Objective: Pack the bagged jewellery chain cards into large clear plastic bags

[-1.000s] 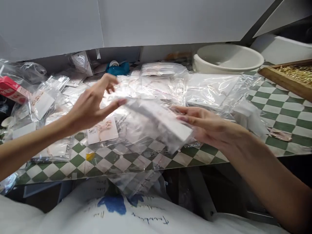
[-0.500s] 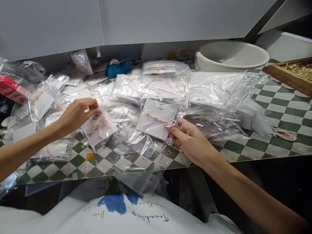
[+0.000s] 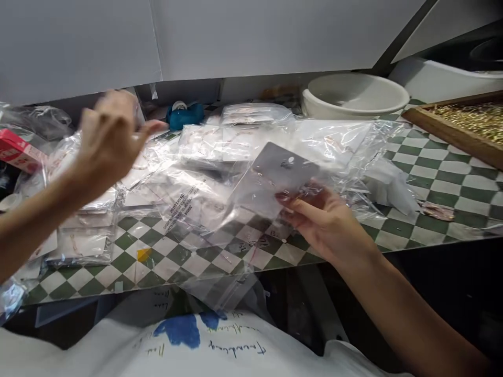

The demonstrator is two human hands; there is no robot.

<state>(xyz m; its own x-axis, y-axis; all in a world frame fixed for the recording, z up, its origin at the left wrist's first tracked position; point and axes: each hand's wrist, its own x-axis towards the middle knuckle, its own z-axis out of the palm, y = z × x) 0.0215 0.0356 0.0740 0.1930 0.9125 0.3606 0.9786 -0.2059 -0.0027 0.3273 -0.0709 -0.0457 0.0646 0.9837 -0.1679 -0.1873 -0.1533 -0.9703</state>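
The right hand [image 3: 336, 225] is gripping a bagged card [image 3: 271, 173] above the bench [image 3: 436, 173], one corner pointing rearward, long axis unclear; the left hand [image 3: 112, 136] is showing blurred, its grip unreadable.

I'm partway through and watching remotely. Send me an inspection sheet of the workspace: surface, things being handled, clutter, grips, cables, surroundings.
Surface: green-and-white checkered tabletop, largely covered.
Things handled: a pale card with clear plastic about it; bagged cards piled behind.
Clutter: yellow scrap near the front edge; red-and-white box at far left; blue object, perhaps a tape dispenser, at the back.
Grips: right grip holds the card; left grip is raised and blurred, contents unclear.
Cables: nothing seen.
Surroundings: white panels behind; round white bowl at the back; wooden tray of gold-coloured pieces at right.
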